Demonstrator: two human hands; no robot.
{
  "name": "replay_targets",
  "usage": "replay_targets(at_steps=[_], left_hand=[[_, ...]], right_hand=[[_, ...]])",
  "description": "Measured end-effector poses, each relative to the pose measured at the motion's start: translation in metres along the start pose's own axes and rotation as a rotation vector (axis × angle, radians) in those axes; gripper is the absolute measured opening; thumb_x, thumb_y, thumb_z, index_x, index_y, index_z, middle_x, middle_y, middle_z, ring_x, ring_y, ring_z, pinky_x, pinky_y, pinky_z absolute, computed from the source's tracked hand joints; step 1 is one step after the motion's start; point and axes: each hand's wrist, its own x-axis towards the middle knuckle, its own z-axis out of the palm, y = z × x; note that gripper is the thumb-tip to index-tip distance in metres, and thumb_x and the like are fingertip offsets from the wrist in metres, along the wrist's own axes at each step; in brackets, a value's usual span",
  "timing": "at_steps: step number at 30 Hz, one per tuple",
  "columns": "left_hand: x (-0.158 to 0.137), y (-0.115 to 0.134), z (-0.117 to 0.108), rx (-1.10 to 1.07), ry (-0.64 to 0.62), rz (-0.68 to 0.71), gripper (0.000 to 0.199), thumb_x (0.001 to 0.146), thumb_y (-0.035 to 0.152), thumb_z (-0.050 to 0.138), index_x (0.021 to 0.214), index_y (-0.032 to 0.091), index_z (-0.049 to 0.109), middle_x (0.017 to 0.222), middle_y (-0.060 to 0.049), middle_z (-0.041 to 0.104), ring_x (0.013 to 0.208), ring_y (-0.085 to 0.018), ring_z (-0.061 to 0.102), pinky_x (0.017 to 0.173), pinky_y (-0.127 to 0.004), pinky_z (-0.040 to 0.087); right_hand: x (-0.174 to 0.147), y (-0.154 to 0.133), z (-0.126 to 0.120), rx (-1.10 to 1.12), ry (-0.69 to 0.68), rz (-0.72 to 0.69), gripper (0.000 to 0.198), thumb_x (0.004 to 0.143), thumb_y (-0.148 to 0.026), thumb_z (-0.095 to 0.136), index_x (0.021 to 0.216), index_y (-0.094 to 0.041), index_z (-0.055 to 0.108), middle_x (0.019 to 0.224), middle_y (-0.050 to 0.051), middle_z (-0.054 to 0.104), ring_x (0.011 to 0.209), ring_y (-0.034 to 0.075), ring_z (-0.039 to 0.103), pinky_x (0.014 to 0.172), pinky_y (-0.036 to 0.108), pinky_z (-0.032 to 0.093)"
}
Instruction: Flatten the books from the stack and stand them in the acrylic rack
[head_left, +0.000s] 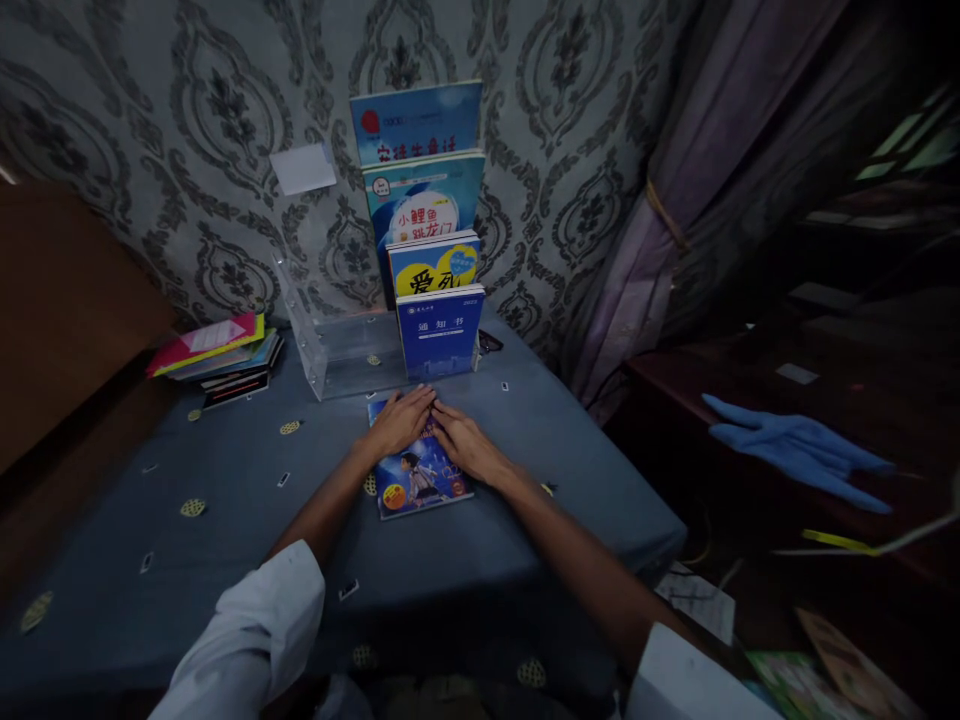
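A blue book with a cartoon figure on its cover lies flat on the table, in front of a clear acrylic rack. My left hand rests flat on the upper part of the cover, fingers stretched out. Beside it, my right hand lies over the book's upper right side, its fingertips close to the left ones. Both hands hide part of the cover. Several books stand upright in the rack's right side, with a dark blue book at the front and taller ones behind it.
A stack of books and booklets lies on the left of the cloth-covered table. A brown box-like panel borders the far left. On the right are a tied curtain and a blue glove on a dark red surface.
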Motion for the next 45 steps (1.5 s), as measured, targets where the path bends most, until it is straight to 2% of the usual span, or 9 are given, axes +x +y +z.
replay_targets(at_steps=[12, 25, 30, 32, 37, 45], left_hand=[[-0.004, 0.001, 0.0, -0.001, 0.029, 0.063, 0.047, 0.102, 0.025, 0.031, 0.146, 0.019, 0.045, 0.155, -0.008, 0.043, 0.147, -0.019, 0.035, 0.122, -0.045, 0.024], [-0.012, 0.012, -0.009, 0.009, -0.01, 0.083, 0.047, 0.102, 0.026, 0.032, 0.146, 0.016, 0.046, 0.156, -0.009, 0.043, 0.147, -0.019, 0.035, 0.122, -0.043, 0.024], [-0.015, 0.015, -0.01, 0.033, -0.021, 0.09, 0.047, 0.102, 0.025, 0.033, 0.145, 0.013, 0.046, 0.155, -0.011, 0.044, 0.147, -0.019, 0.035, 0.122, -0.042, 0.024], [-0.016, 0.017, -0.01, 0.04, -0.018, 0.095, 0.047, 0.102, 0.025, 0.033, 0.145, 0.014, 0.046, 0.154, -0.011, 0.045, 0.147, -0.019, 0.035, 0.121, -0.042, 0.024], [-0.019, 0.02, -0.011, 0.055, -0.03, 0.098, 0.046, 0.102, 0.025, 0.033, 0.144, 0.014, 0.047, 0.154, -0.012, 0.044, 0.147, -0.02, 0.036, 0.121, -0.044, 0.024], [-0.026, 0.026, -0.009, 0.047, -0.035, 0.123, 0.046, 0.101, 0.025, 0.032, 0.145, 0.018, 0.046, 0.155, -0.01, 0.044, 0.146, -0.02, 0.037, 0.121, -0.044, 0.025]], right_hand=[[-0.005, -0.006, -0.005, 0.017, -0.013, -0.005, 0.042, 0.098, -0.023, 0.043, 0.135, -0.01, 0.057, 0.144, 0.02, 0.055, 0.137, 0.028, 0.05, 0.115, 0.049, 0.041], [-0.015, -0.007, -0.004, 0.049, 0.016, -0.007, 0.039, 0.097, -0.021, 0.045, 0.132, -0.016, 0.061, 0.142, 0.015, 0.059, 0.136, 0.026, 0.051, 0.115, 0.048, 0.042], [-0.018, -0.013, -0.007, 0.059, 0.003, 0.011, 0.039, 0.097, -0.021, 0.043, 0.13, -0.01, 0.062, 0.143, 0.02, 0.057, 0.137, 0.028, 0.05, 0.115, 0.048, 0.041], [-0.019, -0.015, -0.008, 0.064, 0.007, 0.014, 0.039, 0.097, -0.022, 0.043, 0.129, -0.009, 0.062, 0.142, 0.021, 0.057, 0.136, 0.028, 0.051, 0.115, 0.048, 0.04], [-0.025, -0.017, -0.009, 0.084, 0.022, 0.013, 0.039, 0.097, -0.023, 0.044, 0.13, -0.015, 0.063, 0.141, 0.016, 0.059, 0.137, 0.027, 0.051, 0.115, 0.048, 0.041], [-0.037, -0.022, -0.011, 0.104, 0.035, 0.029, 0.041, 0.098, -0.025, 0.043, 0.133, -0.013, 0.061, 0.143, 0.017, 0.058, 0.136, 0.027, 0.051, 0.114, 0.05, 0.042]])
